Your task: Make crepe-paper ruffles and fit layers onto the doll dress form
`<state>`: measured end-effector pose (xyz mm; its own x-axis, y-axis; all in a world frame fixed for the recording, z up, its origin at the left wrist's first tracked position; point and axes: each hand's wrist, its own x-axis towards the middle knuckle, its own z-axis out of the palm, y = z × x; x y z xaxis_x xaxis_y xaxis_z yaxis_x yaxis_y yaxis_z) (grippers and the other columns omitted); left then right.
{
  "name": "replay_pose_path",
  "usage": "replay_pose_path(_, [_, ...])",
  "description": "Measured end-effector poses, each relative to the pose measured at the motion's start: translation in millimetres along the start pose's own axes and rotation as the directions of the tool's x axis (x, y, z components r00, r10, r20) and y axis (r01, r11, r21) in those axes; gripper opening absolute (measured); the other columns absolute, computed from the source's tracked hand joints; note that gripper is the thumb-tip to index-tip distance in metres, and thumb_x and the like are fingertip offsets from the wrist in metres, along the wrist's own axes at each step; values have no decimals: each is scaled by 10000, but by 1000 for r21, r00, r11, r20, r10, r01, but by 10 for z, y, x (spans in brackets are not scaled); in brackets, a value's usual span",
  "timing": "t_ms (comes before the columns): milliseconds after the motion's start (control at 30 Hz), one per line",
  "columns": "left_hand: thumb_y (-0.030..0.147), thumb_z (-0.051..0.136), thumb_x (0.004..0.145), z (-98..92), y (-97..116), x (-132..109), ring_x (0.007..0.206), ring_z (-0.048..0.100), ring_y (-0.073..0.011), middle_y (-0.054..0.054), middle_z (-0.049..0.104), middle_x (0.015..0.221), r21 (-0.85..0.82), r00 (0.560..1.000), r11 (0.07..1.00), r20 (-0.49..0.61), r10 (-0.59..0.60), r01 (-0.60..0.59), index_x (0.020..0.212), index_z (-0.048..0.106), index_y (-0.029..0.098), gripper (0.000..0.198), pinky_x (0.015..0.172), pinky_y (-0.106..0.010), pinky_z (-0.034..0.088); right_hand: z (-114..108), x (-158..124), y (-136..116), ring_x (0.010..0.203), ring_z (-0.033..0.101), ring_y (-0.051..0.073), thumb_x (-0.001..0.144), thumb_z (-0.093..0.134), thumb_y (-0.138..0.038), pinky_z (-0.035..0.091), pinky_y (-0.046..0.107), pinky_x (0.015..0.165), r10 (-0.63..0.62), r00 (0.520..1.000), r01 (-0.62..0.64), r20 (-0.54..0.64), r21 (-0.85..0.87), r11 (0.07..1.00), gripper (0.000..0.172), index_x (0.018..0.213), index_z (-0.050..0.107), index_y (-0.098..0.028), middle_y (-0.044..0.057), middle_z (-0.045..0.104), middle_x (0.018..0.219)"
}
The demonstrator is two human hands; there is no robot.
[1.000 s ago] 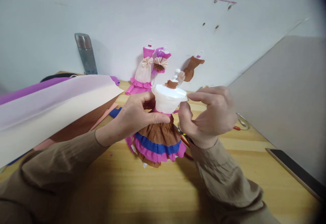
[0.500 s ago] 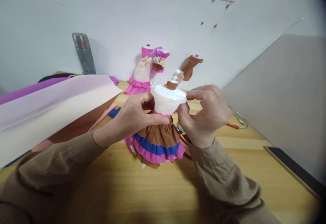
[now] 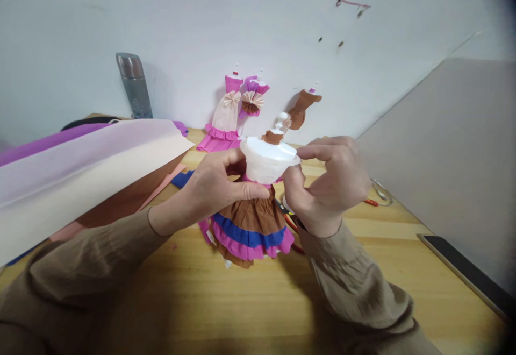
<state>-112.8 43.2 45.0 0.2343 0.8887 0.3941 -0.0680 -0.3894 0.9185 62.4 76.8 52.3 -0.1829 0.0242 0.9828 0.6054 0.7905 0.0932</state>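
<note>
A small white dress form stands upright in front of me, with a brown paper band round its neck and a white paper wrap across its chest. Its ruffled crepe paper skirt has brown, blue and magenta tiers. My left hand is closed round the waist, thumb across the front and the other fingers mostly hidden behind. At the right upper edge of the white wrap, my right hand pinches the paper between thumb and forefinger. Partly covered by the skirt and my right wrist lie scissors.
Three more dressed forms lean by the wall, among them a pink-and-cream dress and a brown one. Sheets of coloured paper cover the left side, near a grey thermos. A phone lies at the right.
My right hand has shifted slightly right, drawing the pinched edge of the white wrap outward from the form. My left hand keeps its hold on the waist.
</note>
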Motion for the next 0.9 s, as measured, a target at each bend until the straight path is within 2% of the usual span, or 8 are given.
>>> replay_pose_path(167, [283,822,653,-1,-4,-3,963,690,-243,-90,750,1008,10,1000,1000,-22,7,-7,1002,689,121,407,850,-342,553,-7,1,-31,686,585,246,774,617,-145,453,422,616,-12,1000,12,-6,17,1000,187,880,537,-276,31,574,746])
replay_pose_path(533, [251,819,651,5,8,-1,969,696,-236,-76,754,1027,25,999,999,-35,24,-23,1006,691,115,402,870,-333,556,-14,23,-39,592,548,195,743,639,-92,416,380,556,-88,996,88,2,-6,996,204,814,542,-257,4,564,670])
replay_pose_path(767, [282,821,646,6,22,-2,946,699,-245,-80,757,995,32,999,999,-33,7,-6,975,701,122,384,841,-336,561,-14,15,-43,640,576,221,765,634,-132,439,407,585,-63,998,63,-3,24,998,189,877,560,-264,25,582,727])
replay_pose_path(900, [292,812,656,8,24,-8,937,698,-243,-75,757,984,39,999,999,-34,4,-3,976,701,122,380,831,-334,558,-32,32,-67,702,588,239,746,667,-128,470,414,614,-70,997,71,-16,30,997,267,958,552,-242,55,589,784])
